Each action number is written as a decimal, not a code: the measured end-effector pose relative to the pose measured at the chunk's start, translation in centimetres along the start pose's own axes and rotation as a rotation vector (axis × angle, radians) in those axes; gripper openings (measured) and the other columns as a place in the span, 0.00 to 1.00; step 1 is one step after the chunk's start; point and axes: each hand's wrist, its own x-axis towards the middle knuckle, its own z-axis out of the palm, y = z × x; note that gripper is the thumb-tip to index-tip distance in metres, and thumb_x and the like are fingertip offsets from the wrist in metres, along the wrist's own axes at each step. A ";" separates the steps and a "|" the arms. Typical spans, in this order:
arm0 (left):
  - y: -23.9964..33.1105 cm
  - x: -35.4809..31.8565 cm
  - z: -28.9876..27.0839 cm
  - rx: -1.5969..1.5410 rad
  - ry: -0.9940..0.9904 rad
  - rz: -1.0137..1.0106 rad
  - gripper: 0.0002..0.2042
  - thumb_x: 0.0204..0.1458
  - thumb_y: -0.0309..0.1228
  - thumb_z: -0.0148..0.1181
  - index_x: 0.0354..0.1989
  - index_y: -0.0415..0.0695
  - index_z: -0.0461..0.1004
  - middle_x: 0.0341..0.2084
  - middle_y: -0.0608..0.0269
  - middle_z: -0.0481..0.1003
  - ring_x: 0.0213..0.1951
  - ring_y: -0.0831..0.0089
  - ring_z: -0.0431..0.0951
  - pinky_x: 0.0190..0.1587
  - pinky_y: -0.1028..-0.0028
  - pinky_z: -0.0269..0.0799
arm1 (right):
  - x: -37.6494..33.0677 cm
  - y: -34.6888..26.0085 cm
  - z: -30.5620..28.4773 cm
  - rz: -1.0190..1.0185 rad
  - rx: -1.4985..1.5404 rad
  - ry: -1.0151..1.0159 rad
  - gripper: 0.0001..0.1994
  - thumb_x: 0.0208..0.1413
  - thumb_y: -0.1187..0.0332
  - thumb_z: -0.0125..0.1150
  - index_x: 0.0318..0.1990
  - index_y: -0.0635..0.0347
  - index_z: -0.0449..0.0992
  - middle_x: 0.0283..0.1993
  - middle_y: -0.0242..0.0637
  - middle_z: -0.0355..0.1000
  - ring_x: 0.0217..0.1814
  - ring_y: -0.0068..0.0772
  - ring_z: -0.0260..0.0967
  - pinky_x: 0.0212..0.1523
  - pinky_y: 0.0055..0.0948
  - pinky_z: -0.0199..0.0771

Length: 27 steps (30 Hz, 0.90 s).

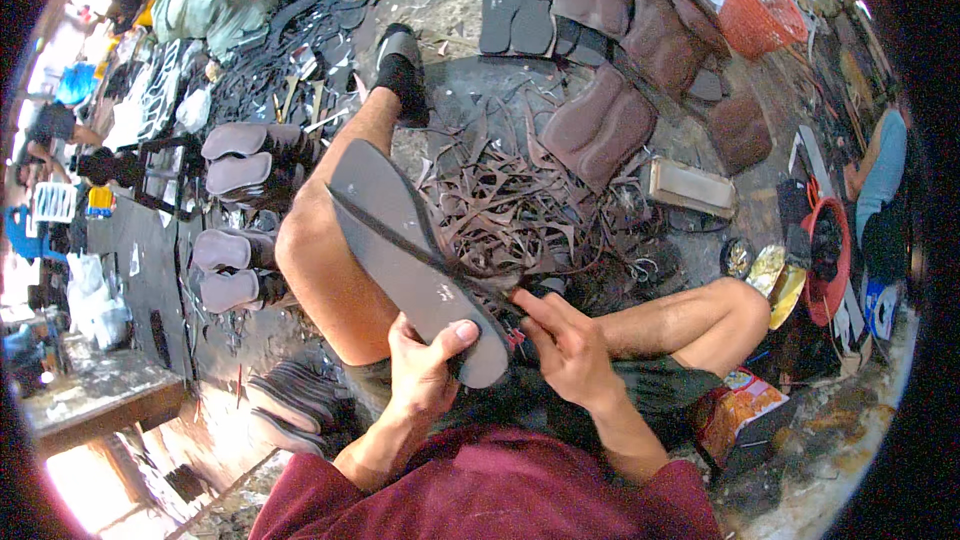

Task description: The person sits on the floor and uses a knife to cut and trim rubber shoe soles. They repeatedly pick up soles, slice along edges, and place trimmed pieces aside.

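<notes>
My left hand grips the heel end of a grey shoe sole, thumb on its upper face and fingers underneath. The sole slants across my lap, its wide toe end by my raised left knee. Along its right edge a dark strip of the same sheet hangs partly apart from it. My right hand is closed at the sole's right edge, next to that strip. A small red bit shows by its fingers; what it holds is mostly hidden. Below lies a heap of brown curved offcuts.
Stacks of cut soles stand left of my leg. Brown moulded sole sheets lie ahead, near a red basket. A rectangular block and a red round basin are on the right. Another person's arm shows at the far right.
</notes>
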 end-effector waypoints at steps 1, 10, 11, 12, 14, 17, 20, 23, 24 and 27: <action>-0.1 0.0 0.1 -0.040 -0.015 -0.012 0.22 0.42 0.25 0.73 0.46 0.37 0.72 0.36 0.61 0.78 0.37 0.71 0.79 0.45 0.69 0.78 | 1.0 0.0 1.3 0.011 -0.036 0.065 0.18 0.56 0.71 0.60 0.55 0.50 0.75 0.30 0.41 0.68 0.30 0.48 0.70 0.30 0.42 0.71; -0.9 -0.9 -2.2 0.108 -0.215 0.023 0.23 0.45 0.29 0.73 0.49 0.38 0.70 0.37 0.60 0.78 0.39 0.69 0.79 0.46 0.67 0.77 | 9.4 -2.0 4.9 -0.088 -0.085 0.275 0.19 0.63 0.65 0.55 0.62 0.48 0.73 0.33 0.39 0.72 0.31 0.45 0.73 0.30 0.43 0.71; -0.7 -1.4 -1.8 0.041 -0.234 0.005 0.24 0.46 0.28 0.71 0.52 0.37 0.69 0.40 0.57 0.78 0.41 0.67 0.80 0.48 0.65 0.77 | 10.2 -1.8 4.5 0.000 0.157 0.221 0.18 0.66 0.66 0.52 0.62 0.52 0.72 0.36 0.36 0.74 0.28 0.33 0.70 0.28 0.32 0.69; -0.4 -1.8 -1.2 -0.025 -0.254 -0.014 0.26 0.47 0.27 0.69 0.54 0.37 0.67 0.42 0.55 0.78 0.43 0.64 0.80 0.50 0.64 0.76 | 10.1 -2.0 3.7 0.132 0.398 0.152 0.20 0.68 0.65 0.49 0.65 0.55 0.68 0.36 0.33 0.74 0.26 0.21 0.65 0.25 0.23 0.64; -0.3 -1.7 -0.5 -0.112 -0.185 0.034 0.36 0.46 0.22 0.65 0.67 0.36 0.57 0.56 0.46 0.70 0.52 0.56 0.76 0.57 0.59 0.71 | 9.2 -0.9 2.3 0.259 0.767 0.189 0.27 0.68 0.56 0.51 0.69 0.61 0.59 0.38 0.34 0.73 0.25 0.13 0.64 0.23 0.15 0.65; -0.4 -0.8 -0.6 1.195 -0.007 0.765 0.48 0.38 0.26 0.69 0.72 0.41 0.50 0.61 0.40 0.60 0.63 0.47 0.60 0.66 0.53 0.54 | 8.1 -3.3 0.0 0.120 0.947 0.255 0.42 0.52 0.59 0.72 0.69 0.60 0.53 0.43 0.34 0.71 0.35 0.19 0.67 0.35 0.20 0.71; -0.6 -0.7 0.0 1.069 -0.106 0.875 0.61 0.35 0.33 0.78 0.75 0.44 0.37 0.68 0.42 0.52 0.66 0.51 0.58 0.66 0.59 0.56 | 9.1 -4.2 -1.5 0.297 0.797 0.477 0.32 0.48 0.73 0.72 0.63 0.58 0.67 0.44 0.30 0.70 0.43 0.23 0.68 0.46 0.23 0.70; 0.4 -1.7 -0.9 0.446 -0.221 0.668 0.68 0.36 0.39 0.80 0.74 0.47 0.22 0.70 0.42 0.49 0.66 0.54 0.61 0.64 0.58 0.59 | 10.6 -2.4 -3.7 0.279 0.906 0.572 0.27 0.50 0.76 0.69 0.60 0.58 0.70 0.48 0.33 0.72 0.49 0.28 0.69 0.53 0.29 0.69; 0.5 -1.5 -1.3 0.292 -0.222 0.666 0.68 0.36 0.38 0.79 0.74 0.48 0.22 0.70 0.42 0.50 0.66 0.54 0.61 0.64 0.58 0.59 | 11.0 -1.9 -4.6 0.292 0.968 0.581 0.27 0.50 0.76 0.68 0.60 0.59 0.70 0.49 0.35 0.73 0.49 0.29 0.70 0.55 0.30 0.69; 1.8 -2.2 -1.7 0.083 -0.186 0.745 0.64 0.40 0.35 0.77 0.73 0.44 0.23 0.69 0.41 0.53 0.67 0.53 0.60 0.67 0.58 0.56 | 12.1 -2.1 -5.3 0.259 1.027 0.542 0.26 0.51 0.75 0.67 0.60 0.61 0.69 0.53 0.39 0.73 0.54 0.36 0.70 0.60 0.36 0.66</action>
